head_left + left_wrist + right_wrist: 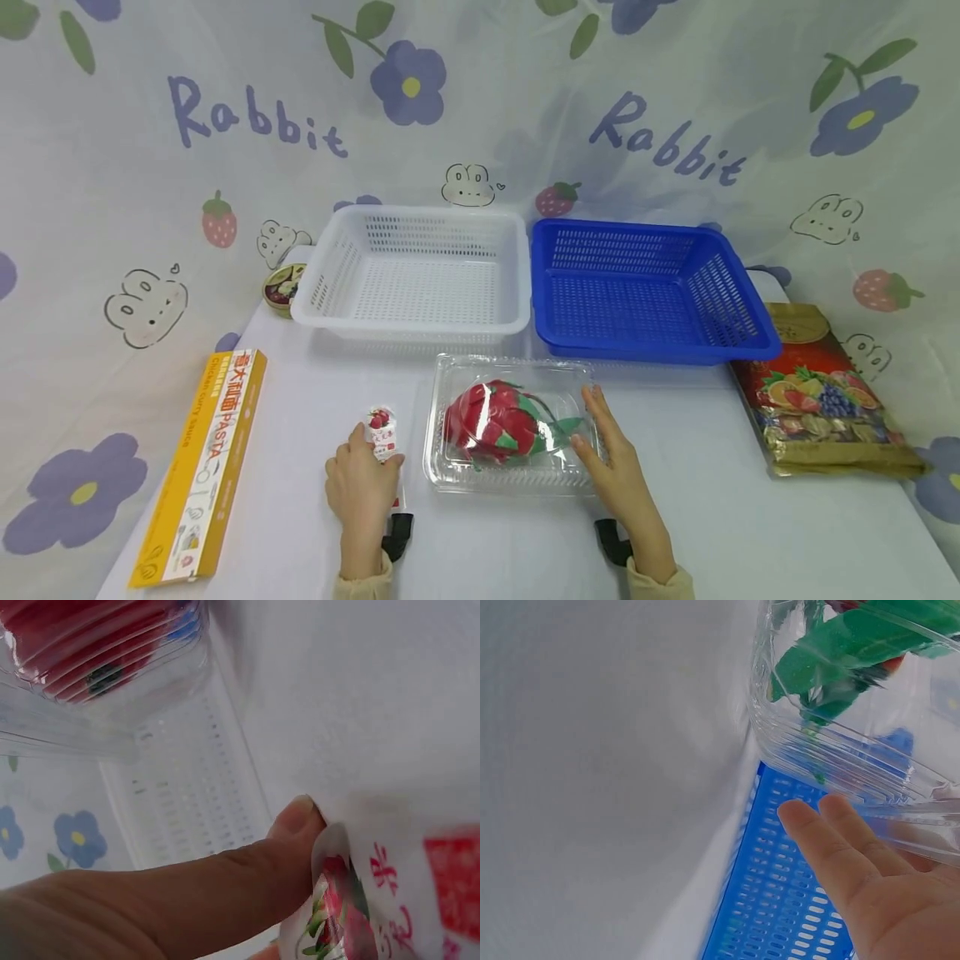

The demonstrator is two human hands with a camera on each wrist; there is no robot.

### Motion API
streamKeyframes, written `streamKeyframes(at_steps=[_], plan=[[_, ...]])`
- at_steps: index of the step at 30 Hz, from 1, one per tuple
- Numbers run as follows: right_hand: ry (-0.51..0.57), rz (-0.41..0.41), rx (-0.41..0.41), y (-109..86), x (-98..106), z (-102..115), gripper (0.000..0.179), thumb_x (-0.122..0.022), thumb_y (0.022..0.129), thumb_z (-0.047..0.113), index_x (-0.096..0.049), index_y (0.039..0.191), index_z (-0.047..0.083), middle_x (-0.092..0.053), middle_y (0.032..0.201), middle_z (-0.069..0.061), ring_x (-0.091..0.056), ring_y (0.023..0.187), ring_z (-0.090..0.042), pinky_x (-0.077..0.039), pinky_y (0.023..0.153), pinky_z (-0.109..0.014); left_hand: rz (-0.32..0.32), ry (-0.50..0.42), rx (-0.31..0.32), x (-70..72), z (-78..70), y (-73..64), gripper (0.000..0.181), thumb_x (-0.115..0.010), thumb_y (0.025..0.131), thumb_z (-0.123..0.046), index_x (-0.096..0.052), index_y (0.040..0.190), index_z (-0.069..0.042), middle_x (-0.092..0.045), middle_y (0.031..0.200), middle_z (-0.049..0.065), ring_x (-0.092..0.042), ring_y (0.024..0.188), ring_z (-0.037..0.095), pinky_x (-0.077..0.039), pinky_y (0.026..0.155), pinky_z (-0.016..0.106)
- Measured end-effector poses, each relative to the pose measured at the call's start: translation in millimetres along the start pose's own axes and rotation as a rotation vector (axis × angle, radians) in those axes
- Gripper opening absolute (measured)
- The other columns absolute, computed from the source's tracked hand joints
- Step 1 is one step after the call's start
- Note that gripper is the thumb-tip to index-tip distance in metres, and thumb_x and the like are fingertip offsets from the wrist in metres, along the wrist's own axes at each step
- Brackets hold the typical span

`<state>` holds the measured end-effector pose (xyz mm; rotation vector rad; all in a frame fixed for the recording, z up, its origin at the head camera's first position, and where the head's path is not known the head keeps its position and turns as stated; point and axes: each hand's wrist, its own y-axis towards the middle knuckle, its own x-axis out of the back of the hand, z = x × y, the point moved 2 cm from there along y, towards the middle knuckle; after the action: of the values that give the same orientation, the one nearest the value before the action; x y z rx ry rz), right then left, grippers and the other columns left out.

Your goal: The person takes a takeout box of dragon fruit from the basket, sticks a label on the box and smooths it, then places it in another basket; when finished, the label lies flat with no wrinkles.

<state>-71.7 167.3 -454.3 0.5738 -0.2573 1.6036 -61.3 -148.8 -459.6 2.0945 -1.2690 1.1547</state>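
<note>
My left hand (362, 482) pinches a narrow white packet (384, 446) printed with a red fruit picture and red lettering. The left wrist view shows the thumb (251, 881) along the edge of this packet. Just right of it lies a closed clear plastic box (517, 483). Inside the box sits a red, fruit-like thing (491, 421) with green leafy parts. My right hand (621, 475) is at the box's right end, fingers straight, fingertips over its edge. In the right wrist view, the straight fingers (832, 862) lie close beside the ribbed plastic wall.
Behind the box stand a white basket (412, 325) and a blue basket (652, 350). A yellow pasta carton (198, 467) lies at the left. A red and gold fruit-printed bag (817, 400) is at the right. A small round tin (281, 292) is partly behind the white basket.
</note>
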Motion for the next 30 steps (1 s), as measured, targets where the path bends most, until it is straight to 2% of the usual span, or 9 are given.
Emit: streamKeyframes(at_steps=[3,8,11,15,20,23,27,28,30], plan=[[0.000,0.003,-0.009,0.1,0.0,0.4,0.064,-0.054,0.097,0.013,-0.025,0.154,0.017,-0.016,0.160,-0.022,-0.018,0.145,-0.048,-0.022,0.108,-0.072,0.003,0.000,-0.016,1.2,-0.3,0.1,0.059,-0.079,0.074,-0.015,-0.057,0.126,0.005,-0.063,0.105,0.029,-0.050,0.097,0.048,-0.041,0.073,0.052],[0.002,0.005,-0.013,-0.2,-0.1,1.4,0.064,-0.054,0.097,0.014,-0.025,0.154,0.016,-0.015,0.161,-0.021,-0.018,0.145,-0.049,-0.021,0.107,-0.073,0.001,-0.050,-0.006,1.5,1.8,0.3,0.052,-0.078,0.074,-0.011,-0.059,0.121,0.002,-0.053,0.116,0.033,-0.044,0.103,0.048,-0.038,0.078,0.053],[-0.003,0.004,-0.007,0.1,0.5,2.0,0.064,-0.054,0.097,0.013,-0.026,0.154,0.015,-0.016,0.160,-0.023,-0.019,0.144,-0.050,-0.022,0.106,-0.073,0.001,-0.135,-0.001,2.7,3.1,1.3,0.050,-0.073,0.078,-0.008,-0.053,0.124,0.000,-0.059,0.118,0.031,-0.056,0.091,0.046,-0.045,0.067,0.046],[-0.011,0.033,-0.025,0.8,3.5,2.7,0.066,-0.054,0.097,0.015,-0.023,0.155,0.018,-0.014,0.161,-0.022,-0.019,0.144,-0.050,-0.022,0.106,-0.074,0.046,-0.280,0.024,5.7,2.9,1.1,0.055,-0.070,0.084,-0.008,-0.045,0.133,-0.003,-0.065,0.113,0.031,-0.063,0.064,0.028,-0.043,0.046,0.029],[-0.065,0.064,-0.066,1.6,13.4,7.7,0.068,-0.056,0.097,0.022,-0.022,0.155,0.020,-0.013,0.161,-0.021,-0.017,0.144,-0.051,-0.020,0.102,-0.079,0.032,-0.415,-0.001,17.8,-6.3,-4.9,0.067,-0.076,0.082,-0.010,-0.041,0.139,-0.010,-0.070,0.101,0.025,-0.053,0.055,0.013,-0.040,0.044,0.023],[-0.097,-0.044,-0.033,0.2,21.4,21.3,0.065,-0.060,0.094,0.018,-0.030,0.153,0.019,-0.021,0.160,-0.018,-0.021,0.144,-0.047,-0.023,0.100,-0.079,0.027,-0.500,-0.028,29.0,-17.0,-11.6,0.071,-0.078,0.080,-0.009,-0.041,0.141,-0.018,-0.071,0.099,0.017,-0.053,0.058,0.010,-0.042,0.046,0.022],[-0.047,-0.230,0.165,0.4,21.3,55.3,0.060,-0.064,0.087,0.001,-0.048,0.143,0.013,-0.045,0.149,-0.015,-0.040,0.139,-0.027,-0.035,0.112,-0.049,0.027,-0.634,-0.107,42.4,-36.1,-25.7,0.075,-0.079,0.078,-0.003,-0.043,0.141,-0.024,-0.071,0.096,0.012,-0.057,0.068,0.009,-0.046,0.053,0.021],[-0.023,-0.233,0.220,0.8,17.9,65.0,0.057,-0.064,0.086,-0.003,-0.051,0.140,0.011,-0.052,0.143,-0.015,-0.047,0.134,-0.022,-0.039,0.111,-0.038,0.025,-0.664,-0.147,45.0,-41.6,-30.2,0.075,-0.079,0.077,0.000,-0.044,0.140,-0.022,-0.071,0.094,0.012,-0.058,0.069,0.009,-0.047,0.054,0.021],[0.049,-0.154,0.290,1.4,8.1,82.8,0.053,-0.061,0.087,-0.005,-0.054,0.137,0.010,-0.060,0.133,-0.014,-0.057,0.122,-0.014,-0.045,0.102,-0.022,0.029,-0.729,-0.237,47.8,-52.5,-39.6,0.074,-0.080,0.074,0.003,-0.047,0.138,-0.018,-0.072,0.090,0.011,-0.059,0.069,0.008,-0.048,0.054,0.022]])
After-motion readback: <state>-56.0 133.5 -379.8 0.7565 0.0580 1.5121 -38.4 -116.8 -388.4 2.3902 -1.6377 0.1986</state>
